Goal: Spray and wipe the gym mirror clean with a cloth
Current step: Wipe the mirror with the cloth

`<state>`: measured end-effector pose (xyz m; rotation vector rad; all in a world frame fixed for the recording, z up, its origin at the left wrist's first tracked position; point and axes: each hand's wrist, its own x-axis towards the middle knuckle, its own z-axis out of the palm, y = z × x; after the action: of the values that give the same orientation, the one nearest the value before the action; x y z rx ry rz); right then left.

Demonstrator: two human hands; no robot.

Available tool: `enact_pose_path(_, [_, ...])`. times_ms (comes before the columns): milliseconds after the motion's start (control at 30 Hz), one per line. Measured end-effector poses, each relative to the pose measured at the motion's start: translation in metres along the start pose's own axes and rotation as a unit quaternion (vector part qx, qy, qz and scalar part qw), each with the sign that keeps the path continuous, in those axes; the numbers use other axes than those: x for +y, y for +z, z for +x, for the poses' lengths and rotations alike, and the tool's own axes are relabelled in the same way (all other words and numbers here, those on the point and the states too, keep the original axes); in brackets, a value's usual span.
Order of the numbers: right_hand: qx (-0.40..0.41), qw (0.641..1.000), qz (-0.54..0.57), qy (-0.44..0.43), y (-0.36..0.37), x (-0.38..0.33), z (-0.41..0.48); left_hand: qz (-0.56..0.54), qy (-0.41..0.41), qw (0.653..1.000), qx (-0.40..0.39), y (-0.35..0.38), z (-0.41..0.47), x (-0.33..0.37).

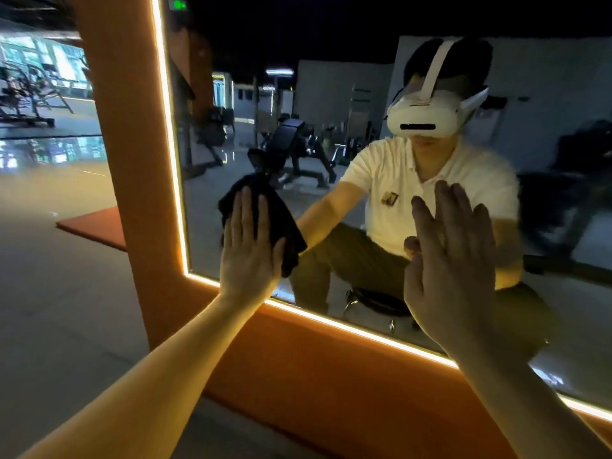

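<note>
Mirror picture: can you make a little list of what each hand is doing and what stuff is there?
mirror: big, with an orange frame and a glowing strip along its edge
cloth: black, flat on the mirror, lower left part
left hand: fingers straight, presses the cloth to the mirror
right hand: open, raised flat by the mirror, holds nothing

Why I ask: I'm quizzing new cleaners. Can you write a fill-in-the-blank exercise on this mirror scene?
1. The left hand presses a black ___ flat against the mirror.
2. The right hand, fingers straight, holds ___.
3. The frame around the mirror is ___ in colour.

Missing words: cloth; nothing; orange.
</note>
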<state>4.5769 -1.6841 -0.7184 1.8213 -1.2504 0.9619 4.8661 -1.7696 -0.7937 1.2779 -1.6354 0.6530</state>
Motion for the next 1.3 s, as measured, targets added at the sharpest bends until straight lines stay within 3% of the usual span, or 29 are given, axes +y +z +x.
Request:
enact_pose_path(133, [0.01, 1.0, 0.004, -0.006, 0.005, 0.0, -0.002, 0.008, -0.143, 0.989, -0.022, -0.016, -0.022, -0.08])
enact_pose_path(267, [0.011, 1.0, -0.001, -0.019, 0.006, 0.007, -0.005, 0.042, -0.152, 0.987, -0.038, -0.01, -0.042, -0.103])
enact_pose_path(367, [-0.008, 0.999, 0.0, -0.033, 0.003, 0.014, -0.006, 0.031, -0.089, 0.994, -0.052, -0.005, -0.05, -0.094])
enact_pose_path(467, [-0.013, 0.999, 0.003, -0.051, -0.001, 0.02, -0.007, 0.039, 0.028, 0.998, -0.046, 0.0, -0.054, -0.074])
enact_pose_path(600, [-0.016, 0.998, 0.003, -0.058, -0.001, 0.022, -0.009, 0.054, 0.251, 0.964, -0.062, 0.018, -0.046, -0.02])
enact_pose_path(667, [-0.015, 0.998, 0.002, -0.055, -0.001, 0.022, -0.009, 0.073, 0.299, 0.95, -0.056, 0.016, -0.041, -0.021])
enact_pose_path(900, [-0.019, 0.998, -0.005, -0.061, 0.0, 0.023, -0.009, 0.072, 0.16, 0.982, -0.065, -0.013, -0.057, -0.109])
enact_pose_path(1300, [-0.019, 0.998, 0.004, -0.055, -0.012, 0.038, -0.016, 0.058, 0.307, 0.948, -0.064, 0.022, -0.045, -0.001])
